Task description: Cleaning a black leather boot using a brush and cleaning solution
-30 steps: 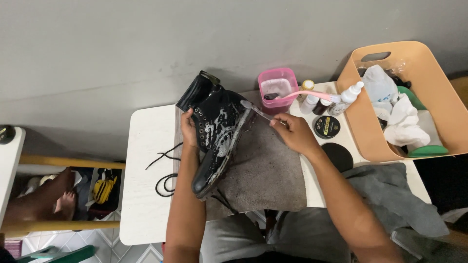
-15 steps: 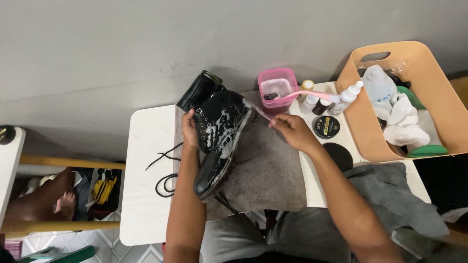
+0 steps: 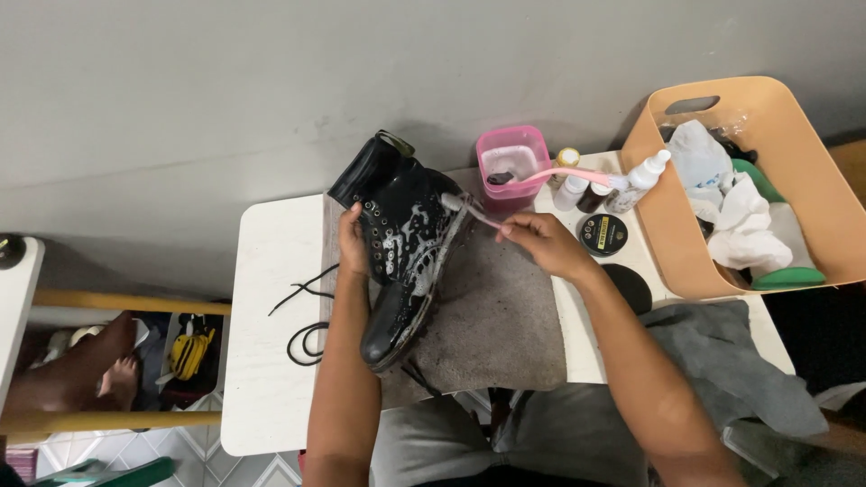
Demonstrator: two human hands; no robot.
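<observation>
Head view, looking down. A black, glossy leather lace-up boot (image 3: 401, 248), streaked with white foam, lies on a grey-brown felt mat (image 3: 492, 316) spread over a small white table (image 3: 262, 361). The boot's long axis runs diagonally: the toe points toward the person at lower left of the mat, and the open shaft points up toward the grey wall. The left hand (image 3: 352, 242) wraps the eyelet side of the ankle, fingers closed on the boot. The right hand (image 3: 541, 243) holds a thin pale-handled brush (image 3: 469, 210) in a narrow pinch, its head touching the foamy upper. Judged from its look, the boot is fairly heavy, stiff in the sole, softer in the shaft, and slippery where wet; the ankle or heel offers the surest hold. Loose black laces (image 3: 302, 316) lie left of the boot. A pink square tub (image 3: 512, 162), small bottles (image 3: 631, 185), a round black polish tin (image 3: 603, 234) and a tan plastic basket (image 3: 812, 180) stand to the right.
</observation>
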